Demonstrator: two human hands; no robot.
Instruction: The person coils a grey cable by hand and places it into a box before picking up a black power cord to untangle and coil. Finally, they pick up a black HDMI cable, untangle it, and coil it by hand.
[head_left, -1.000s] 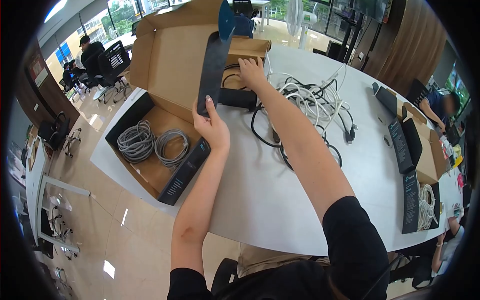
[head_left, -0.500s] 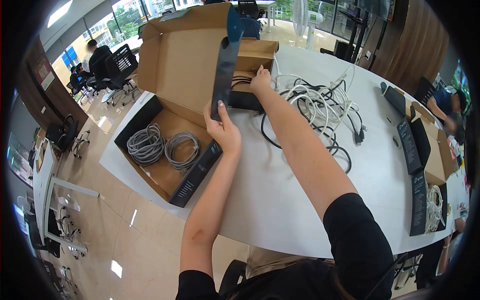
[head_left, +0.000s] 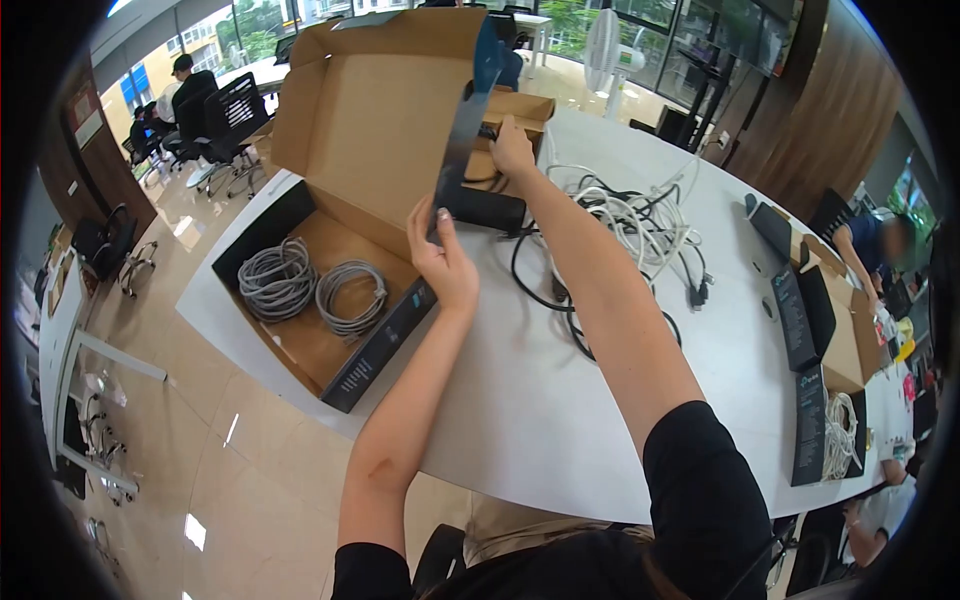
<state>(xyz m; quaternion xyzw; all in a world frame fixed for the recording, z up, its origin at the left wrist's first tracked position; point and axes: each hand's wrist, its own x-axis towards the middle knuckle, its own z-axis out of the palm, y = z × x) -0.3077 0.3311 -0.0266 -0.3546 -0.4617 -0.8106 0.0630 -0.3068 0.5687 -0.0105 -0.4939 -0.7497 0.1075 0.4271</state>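
Observation:
My left hand (head_left: pixel 445 262) pinches the side flap of a cardboard box's raised lid (head_left: pixel 385 120). In that large open box (head_left: pixel 375 365), a big grey cable coil (head_left: pixel 278 281) lies beside a smaller grey coil (head_left: pixel 352 298). Behind the lid stands a smaller open box (head_left: pixel 535 108), partly hidden. Over it, my right hand (head_left: pixel 513 150) is closed on a black cable (head_left: pixel 488 131), of which only a short piece shows. A tangle of white and black cables (head_left: pixel 640 225) lies on the table to the right of my right forearm.
At the right of the white table (head_left: pixel 560 440) stand dark open boxes (head_left: pixel 795 320); one holds a white cable bundle (head_left: pixel 840 435). A person (head_left: pixel 880 245) is beyond them, and another sits at the far left. A white fan (head_left: pixel 603 55) stands behind the table.
My right hand has shifted slightly left, and black cable now shows at its fingertips above the small box. The left hand stays on the lid flap. The whole view has turned slightly.

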